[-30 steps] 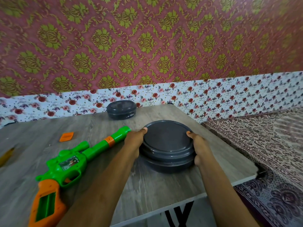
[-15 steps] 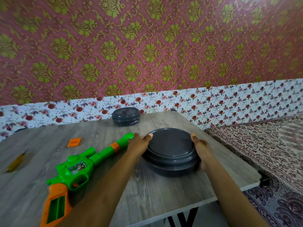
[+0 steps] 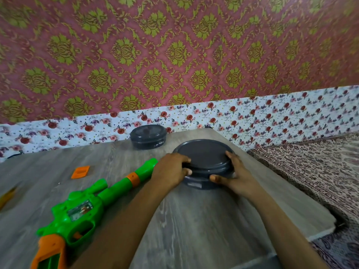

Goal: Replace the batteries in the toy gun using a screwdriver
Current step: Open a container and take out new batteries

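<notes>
A green and orange toy gun [image 3: 81, 208] lies on the grey wooden table [image 3: 204, 226], its barrel pointing toward the far right and its open orange grip at the near left. A small orange battery cover [image 3: 80, 171] lies apart, beyond the gun. A round dark grey lidded container [image 3: 205, 159] sits at the table's right side. My left hand [image 3: 171, 169] grips its left rim and my right hand [image 3: 235, 175] grips its right rim, thumb on the front wall. A yellow tool handle [image 3: 6, 197], blurred, shows at the far left edge.
A second dark grey lidded container [image 3: 148, 137] stands at the back of the table by the floral wall strip. The table's right edge and corner [image 3: 330, 224] drop off to a patterned carpet [image 3: 320, 171].
Both hands have shifted their hold on the container's lid rim; my right thumb now lies on the front wall. The view has tilted, so the container sits farther back in the picture.
</notes>
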